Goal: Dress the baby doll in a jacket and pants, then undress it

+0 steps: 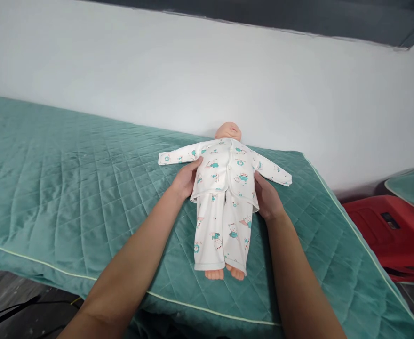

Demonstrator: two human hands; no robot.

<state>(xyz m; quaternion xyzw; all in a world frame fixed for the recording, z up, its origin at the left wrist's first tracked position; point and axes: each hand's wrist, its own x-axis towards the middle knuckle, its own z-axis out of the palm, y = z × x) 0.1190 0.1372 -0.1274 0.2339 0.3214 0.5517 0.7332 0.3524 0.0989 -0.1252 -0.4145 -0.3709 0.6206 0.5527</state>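
A baby doll [228, 131] lies on its back with its head by the wall and its bare feet towards me. It wears a white printed jacket [224, 165] with both sleeves spread outwards, and matching trousers [209, 235]. My left hand [187, 179] grips the doll's side below the sleeve, thumb on the jacket, the other fingers mostly hidden. On the opposite side, my right hand [267, 197] is closed against the doll's flank at the jacket's edge, its fingertips partly out of sight.
A green quilted cover [87, 188] with pale piping lies under the doll, against a white wall [139, 70]. To the right stands a red plastic object [383, 230] with green cloth [413, 188] above it. Dark cables [16, 308] run near the floor at lower left.
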